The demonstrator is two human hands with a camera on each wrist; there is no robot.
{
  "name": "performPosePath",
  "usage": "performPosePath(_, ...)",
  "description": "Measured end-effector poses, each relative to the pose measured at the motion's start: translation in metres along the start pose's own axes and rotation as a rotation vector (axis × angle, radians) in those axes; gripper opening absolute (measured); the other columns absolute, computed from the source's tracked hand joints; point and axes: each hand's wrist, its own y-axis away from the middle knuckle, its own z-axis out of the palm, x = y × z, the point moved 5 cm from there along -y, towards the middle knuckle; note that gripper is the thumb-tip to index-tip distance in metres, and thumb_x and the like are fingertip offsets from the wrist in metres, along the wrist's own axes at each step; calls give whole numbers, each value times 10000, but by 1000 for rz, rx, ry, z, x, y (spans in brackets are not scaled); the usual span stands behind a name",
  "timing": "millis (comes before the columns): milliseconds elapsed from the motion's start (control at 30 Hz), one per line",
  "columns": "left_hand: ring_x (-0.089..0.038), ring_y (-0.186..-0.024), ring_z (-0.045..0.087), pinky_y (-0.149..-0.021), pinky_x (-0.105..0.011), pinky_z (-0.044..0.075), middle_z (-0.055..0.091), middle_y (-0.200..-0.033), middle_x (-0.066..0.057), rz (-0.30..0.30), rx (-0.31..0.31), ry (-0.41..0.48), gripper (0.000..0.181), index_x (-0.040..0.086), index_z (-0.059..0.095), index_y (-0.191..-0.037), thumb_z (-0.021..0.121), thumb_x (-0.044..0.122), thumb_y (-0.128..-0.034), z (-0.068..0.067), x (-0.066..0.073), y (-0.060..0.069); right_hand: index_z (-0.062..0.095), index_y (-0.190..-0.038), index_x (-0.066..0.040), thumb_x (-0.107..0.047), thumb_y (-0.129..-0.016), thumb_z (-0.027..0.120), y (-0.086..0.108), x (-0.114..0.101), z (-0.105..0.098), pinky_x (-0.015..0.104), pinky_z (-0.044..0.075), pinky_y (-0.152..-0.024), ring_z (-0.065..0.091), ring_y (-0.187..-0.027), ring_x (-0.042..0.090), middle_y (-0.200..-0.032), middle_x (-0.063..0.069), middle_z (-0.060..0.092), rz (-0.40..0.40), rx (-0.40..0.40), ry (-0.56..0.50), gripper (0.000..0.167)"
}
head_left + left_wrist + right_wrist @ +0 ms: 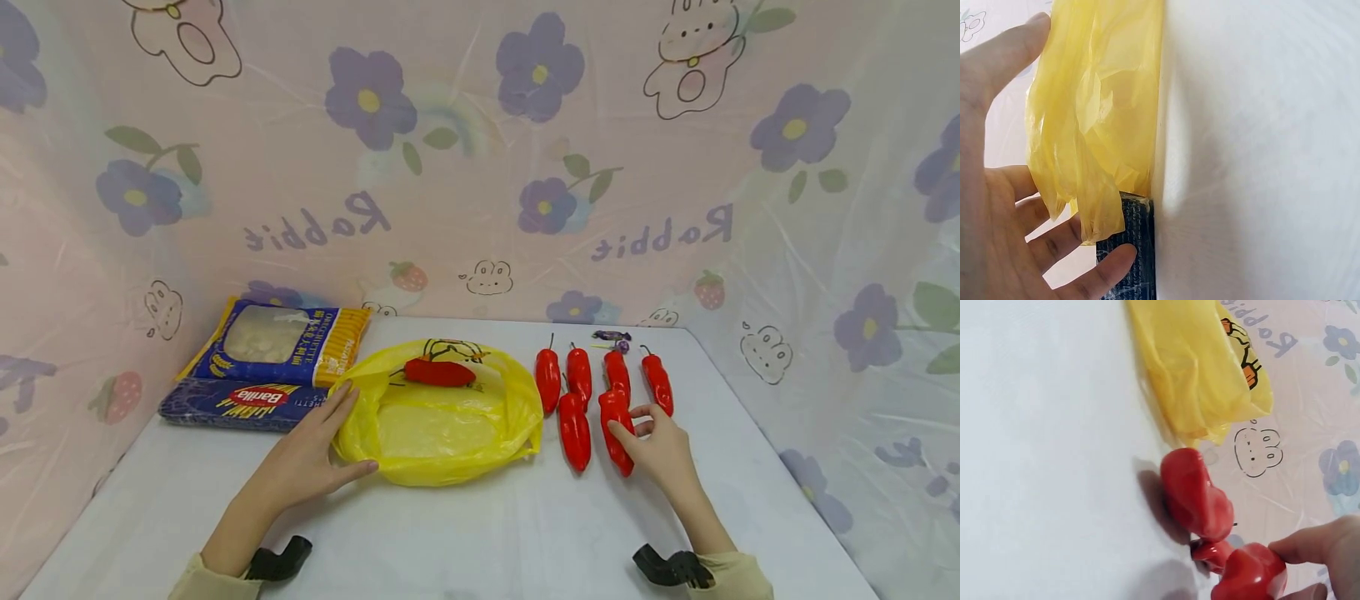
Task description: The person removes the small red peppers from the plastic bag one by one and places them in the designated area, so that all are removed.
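Observation:
A yellow plastic bag (450, 467) lies on the table with its mouth spread wide, and one red pepper (442, 373) is on it near the far rim. My left hand (315, 454) rests at the bag's left edge, thumb and fingers spread apart; the left wrist view shows the fingers beside the yellow plastic (1122, 119). On the right, my right hand (660, 446) pinches a glossy red pepper (615, 421), the nearest of its column. In the right wrist view that pepper (1250, 575) sits against the thumb, partly cut off by the frame edge.
Several more red peppers (574, 433) lie in rows right of the bag. Behind them are a small dark wrapped candy (611, 336) and a purple lollipop (622, 347). At left lie a blue Barilla spaghetti pack (225, 404) and a yellow-blue pasta bag (262, 337). A printed curtain surrounds the table.

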Motion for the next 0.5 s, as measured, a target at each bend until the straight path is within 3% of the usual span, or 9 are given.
performPosePath(500, -515, -1511, 365, -1169, -711, 382, 251, -1748, -171, -3, -4, 3, 1175, 49, 326, -1663, 725, 779, -833, 3, 0, 1, 537, -1269, 35, -359, -973, 747, -3, 19, 21, 268, 575, -588, 626, -713, 196, -1016, 210, 688, 43, -30, -22, 536)
